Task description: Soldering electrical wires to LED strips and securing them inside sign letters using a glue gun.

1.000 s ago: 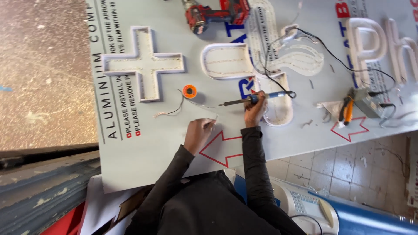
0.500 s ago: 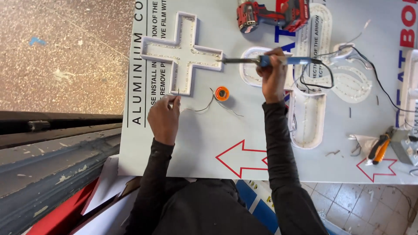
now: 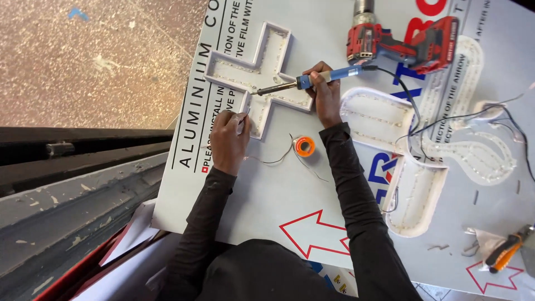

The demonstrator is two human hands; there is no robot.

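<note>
My right hand (image 3: 326, 92) gripped the blue-handled soldering iron (image 3: 312, 81), tip on the white cross-shaped sign letter (image 3: 262, 75) near the counter's (image 3: 267, 189) left edge. My left hand (image 3: 228, 136) pinched solder wire (image 3: 245, 114) there; the orange spool (image 3: 304, 146) lay just beside.

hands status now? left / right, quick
Left hand: closed, pinching a thin solder wire at the cross-shaped sign letter.
Right hand: closed around the blue-handled soldering iron.
</note>
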